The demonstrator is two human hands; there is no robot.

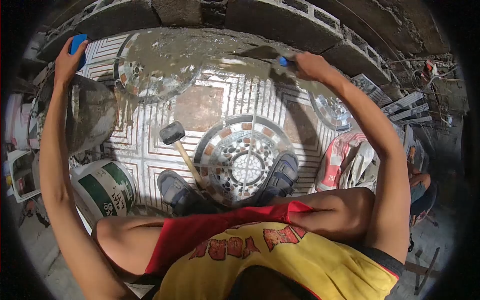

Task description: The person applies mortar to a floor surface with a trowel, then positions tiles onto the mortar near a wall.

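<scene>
My left hand (68, 64) is closed around a flat blue piece (78, 45) at the upper left, near the block wall; its exact kind I cannot make out. At the upper right, my right hand (311, 67) grips the blue handle of a trowel (261, 52). The trowel's dark blade points left over wet grey mortar (175, 55), which is spread along the foot of the wall and partly covers the patterned floor tiles (220, 87). A rubber mallet (173, 133) with a wooden handle lies on the tiles by my left sandal.
A mortar-crusted bucket (92, 114) is under my left forearm, with a green-and-white pail (106, 187) nearer me. A hollow-block wall (280, 22) curves along the back. On the right are a red-and-white sack (334, 162), tile strips (407, 106) and part of another person (419, 179).
</scene>
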